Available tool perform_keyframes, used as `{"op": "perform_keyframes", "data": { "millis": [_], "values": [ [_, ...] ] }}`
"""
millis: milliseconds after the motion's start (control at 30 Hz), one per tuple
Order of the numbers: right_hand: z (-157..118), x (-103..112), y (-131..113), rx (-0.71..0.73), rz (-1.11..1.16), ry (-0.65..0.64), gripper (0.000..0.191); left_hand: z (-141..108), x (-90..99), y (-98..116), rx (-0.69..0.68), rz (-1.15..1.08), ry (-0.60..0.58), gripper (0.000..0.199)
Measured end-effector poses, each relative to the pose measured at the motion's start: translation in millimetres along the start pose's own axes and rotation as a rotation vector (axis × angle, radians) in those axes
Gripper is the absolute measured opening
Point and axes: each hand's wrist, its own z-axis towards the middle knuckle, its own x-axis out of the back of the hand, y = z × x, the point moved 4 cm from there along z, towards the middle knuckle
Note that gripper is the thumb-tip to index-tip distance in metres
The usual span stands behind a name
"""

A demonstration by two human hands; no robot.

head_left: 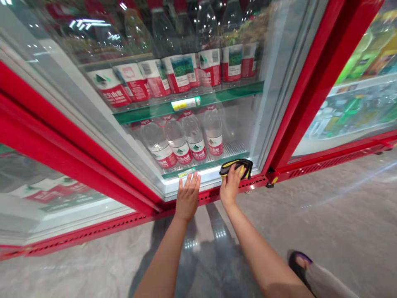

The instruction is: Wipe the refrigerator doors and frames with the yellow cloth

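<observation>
At the foot of the red drinks cooler's glass door (198, 54), the yellow-and-black cloth (236, 168) sits gripped in the curled fingers of your right hand (231, 185); your left hand (187, 198) lies open, fingers spread, against the frame. A slack grip could drop the cloth.

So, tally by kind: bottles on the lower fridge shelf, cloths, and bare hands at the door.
Clear plastic water bottles with red-and-white labels: 4
Folded black-and-yellow cloth: 1
Bare hands, left and right: 2
Total: 7
</observation>
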Motion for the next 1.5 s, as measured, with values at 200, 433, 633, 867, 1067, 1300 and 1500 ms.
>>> {"op": "perform_keyframes", "data": {
  "millis": [200,433,633,867,1067,1300,1500],
  "values": [
    [-51.6,-2.8,-8.5,0.365,-0.225,-0.392,0.061,-16.4,3.3,-11.5,0.028,0.007,-0.024,0.07],
    [-38.0,-3.5,-29.9,0.172,-0.288,-0.196,0.055,-41.1,13.8,-37.1,0.116,-0.004,-0.073,0.075],
    [-84.9,-28.7,-57.1,0.507,-0.268,-0.533,0.061,-58.5,20.5,-55.8,0.16,-0.009,-0.098,0.076],
    [-87.1,-23.7,-33.3,0.38,-0.328,-0.422,0.055,-77.1,24.7,-71.1,0.219,0.004,-0.13,0.071],
    [-106.1,-43.7,-97.5,0.505,-0.281,-0.489,0.057,-85.8,30.4,-75.9,0.239,-0.001,-0.144,0.067],
    [-110.9,-44.4,-100.4,0.702,-0.231,-0.61,0.059,-103.9,36.5,-85.4,0.248,0.014,-0.135,0.065],
    [-111.1,-48.2,-162.6,0.688,-0.192,-0.563,0.058,-117.2,52.6,-94.4,0.215,0.012,-0.093,0.066]
  ]
}}
